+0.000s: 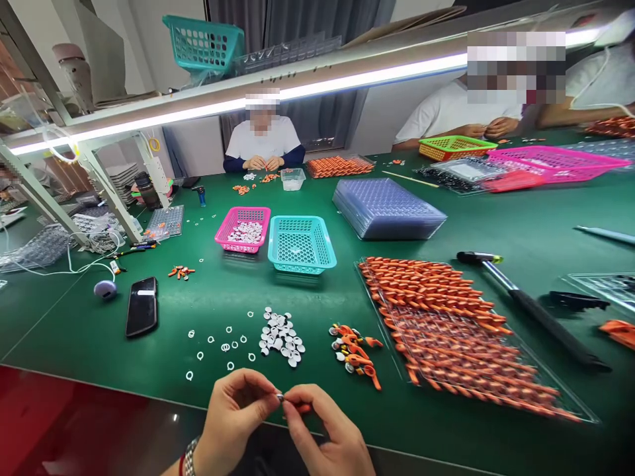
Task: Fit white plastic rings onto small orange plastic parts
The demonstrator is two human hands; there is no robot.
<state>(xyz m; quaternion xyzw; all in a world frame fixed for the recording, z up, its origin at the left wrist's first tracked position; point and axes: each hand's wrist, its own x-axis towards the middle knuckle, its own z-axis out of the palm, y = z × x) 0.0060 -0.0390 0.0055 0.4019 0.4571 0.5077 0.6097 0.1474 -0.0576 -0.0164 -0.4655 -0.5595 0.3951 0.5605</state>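
Note:
Both hands meet at the table's front edge. My left hand pinches a small silvery piece between thumb and forefinger. An orange part shows between the fingers of my right hand, touching that piece; the fingers hide most of it. Just beyond lies a pile of white round caps, with several thin white rings scattered to its left. A small heap of orange clip-like parts rests to the right. Beside it, a clear tray bears rows of orange parts.
A pink basket with white pieces and a turquoise basket stand mid-table. Behind the orange rows is a stack of clear trays. A hammer lies right, a phone left. Co-workers sit across the table under a lit shelf.

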